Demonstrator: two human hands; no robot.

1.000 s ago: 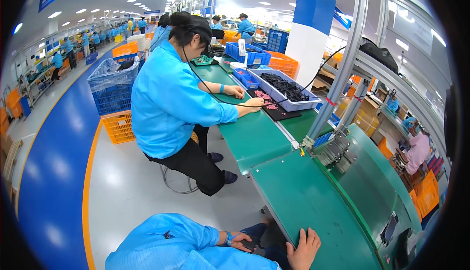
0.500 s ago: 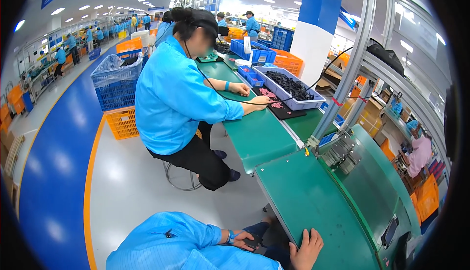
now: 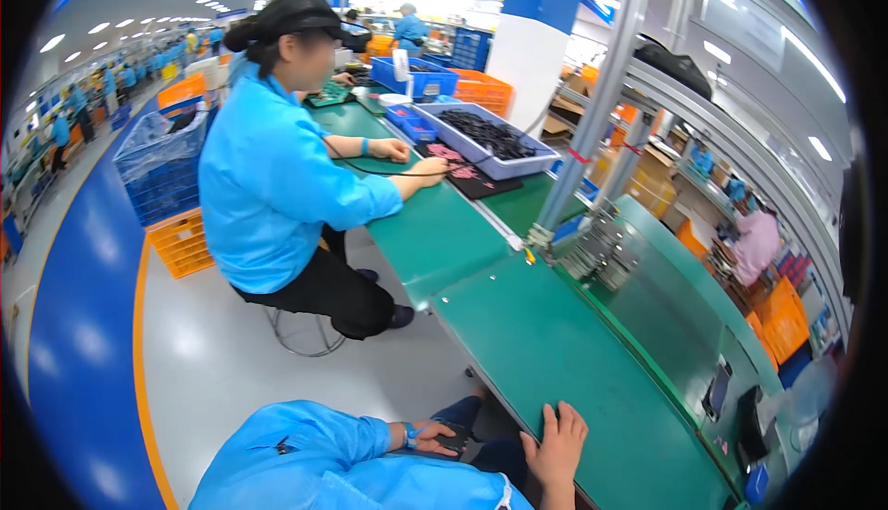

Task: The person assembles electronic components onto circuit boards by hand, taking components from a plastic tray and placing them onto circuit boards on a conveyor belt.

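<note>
Leftmost, a blue strip (image 3: 88, 325) of floor runs past a blue crate (image 3: 162, 172) stacked on an orange crate (image 3: 180, 244). A co-worker (image 3: 287, 177) sits on a stool (image 3: 305, 336), both forearms over the left edge of the far table (image 3: 425, 233). Between the stool and the person's blue sleeve (image 3: 319, 431), grey floor (image 3: 277, 376) spreads, with room around the stool's legs.

The left hand (image 3: 432, 436) is low by the lap, outside the near table's left edge and well apart from it. Its fingers lie against a dark thing (image 3: 453, 438), also off the table; how firmly they close on it cannot be told.

Farther up, the co-worker's hands are by the left edge of a black mat (image 3: 481, 186) with pink pieces (image 3: 461, 174); a grey bin (image 3: 504, 166) of black parts overlaps the mat's far side.

The right hand (image 3: 555, 445) rests palm down on the near table (image 3: 592, 399), at its left edge, fingers straight and slightly spread, gripping nothing. Green surface stretches beyond the fingertips to the far left corner, and rightward to a raised green rail (image 3: 638, 357). Past that rail stand a metal fixture (image 3: 606, 251) and, nearer, a dark slab (image 3: 717, 390).
</note>
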